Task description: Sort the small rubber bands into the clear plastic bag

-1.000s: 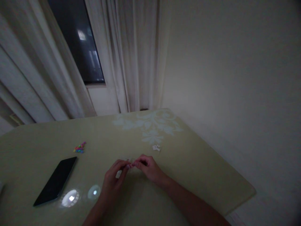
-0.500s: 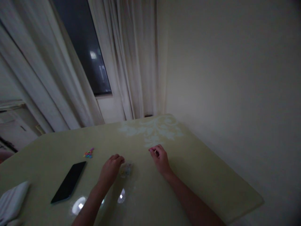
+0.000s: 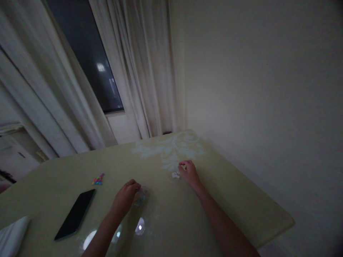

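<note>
My left hand (image 3: 127, 195) has its fingers pinched together at the left edge of a small clear plastic packet or box (image 3: 142, 197), which I cannot tell apart. Small pale pieces show inside it, too blurred to name. Farther off to the right, my right hand (image 3: 189, 174) is curled with thumb and forefinger brought together; whatever is between the tips is too small to make out. Just left of those fingertips, a few small white pieces (image 3: 175, 175) lie on the table.
A small heap of colourful pieces (image 3: 98, 179) lies on the left of the glossy pale-green table (image 3: 171, 221). Nearer me is a dark phone or tablet (image 3: 75, 215), with a white object (image 3: 14, 235) at the left edge. Curtains (image 3: 144, 71) and a wall (image 3: 257, 89) stand behind.
My right hand has moved a little right, and the white pieces now show beside it. My left hand stays at the clear packet or box. The view has shifted slightly.
</note>
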The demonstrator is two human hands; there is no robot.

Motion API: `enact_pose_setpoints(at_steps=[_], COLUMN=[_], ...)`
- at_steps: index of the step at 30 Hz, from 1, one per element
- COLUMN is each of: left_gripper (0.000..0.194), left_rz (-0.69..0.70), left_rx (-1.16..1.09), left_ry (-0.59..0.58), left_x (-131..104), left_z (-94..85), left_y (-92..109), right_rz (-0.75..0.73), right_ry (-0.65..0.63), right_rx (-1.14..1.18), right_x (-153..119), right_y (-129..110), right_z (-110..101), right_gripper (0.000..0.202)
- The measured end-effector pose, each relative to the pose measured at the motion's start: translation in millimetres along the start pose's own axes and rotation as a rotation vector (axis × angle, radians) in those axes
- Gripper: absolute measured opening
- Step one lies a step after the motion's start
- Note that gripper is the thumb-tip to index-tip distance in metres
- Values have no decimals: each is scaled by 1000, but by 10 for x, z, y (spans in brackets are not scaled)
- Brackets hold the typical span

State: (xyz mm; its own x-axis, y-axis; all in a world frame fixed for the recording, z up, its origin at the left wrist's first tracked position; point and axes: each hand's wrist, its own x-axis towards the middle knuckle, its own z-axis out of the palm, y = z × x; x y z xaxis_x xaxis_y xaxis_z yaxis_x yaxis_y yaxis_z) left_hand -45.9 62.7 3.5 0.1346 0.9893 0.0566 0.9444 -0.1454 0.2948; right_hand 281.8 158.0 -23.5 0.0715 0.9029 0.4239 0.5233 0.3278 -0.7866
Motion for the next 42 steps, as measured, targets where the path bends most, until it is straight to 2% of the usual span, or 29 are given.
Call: enact_pose_setpoints(at_steps=[4,6,8,10,12,14,16,18,20,23,26,30,37,42], left_gripper=[28,33,41,51,68,89,99,92,87,92,96,79,64,64], left_rz=[-39,-66,-96,-133,-172,-162,-126,-105,-78,-51,-32,4,82,155], left_rx=[-120,-189,-254,-349,-512,-669,-703,-681,-695,-786,-843,-802,-817,-752], left_ry=[38,65,85,71,-5,-132,-107,-74,-55,-39,-18,39,82,74], left_x=[38,47,24,-43,-151,-270,-365,-410,-405,-345,-297,-301,-327,-358], left_z=[11,21,45,85,137,189,232,265,300,375,453,496,466,440], left_y=[-51,-90,-135,-185,-234,-264,-246,-165,-35,155,248,253,217,235], right_rz=[15,21,18,-3,-45,-94,-131,-152,-172,-242,-338,-374,-434,-486], right_ry=[-72,-128,-248,-390,-468,-474,-442,-422,-449,-587,-749,-811,-875,-920], right_rx=[-113,-173,-270,-371,-420,-435,-444,-408,-273,22,149,129,75,-12], right_x=[-47,-91,-132,-161,-171,-169,-171,-198,-264,-423,-573,-640,-599,-602], right_y=[30,3,-41,-91,-134,-161,-173,-188,-230,-369,-537,-657,-683,-728], right_z=[17,25,18,-8,-42,-69,-73,-44,13,124,201,209,138,79], right_gripper=[29,49,77,94,85,63,48,45,46,49,50,48,46,44])
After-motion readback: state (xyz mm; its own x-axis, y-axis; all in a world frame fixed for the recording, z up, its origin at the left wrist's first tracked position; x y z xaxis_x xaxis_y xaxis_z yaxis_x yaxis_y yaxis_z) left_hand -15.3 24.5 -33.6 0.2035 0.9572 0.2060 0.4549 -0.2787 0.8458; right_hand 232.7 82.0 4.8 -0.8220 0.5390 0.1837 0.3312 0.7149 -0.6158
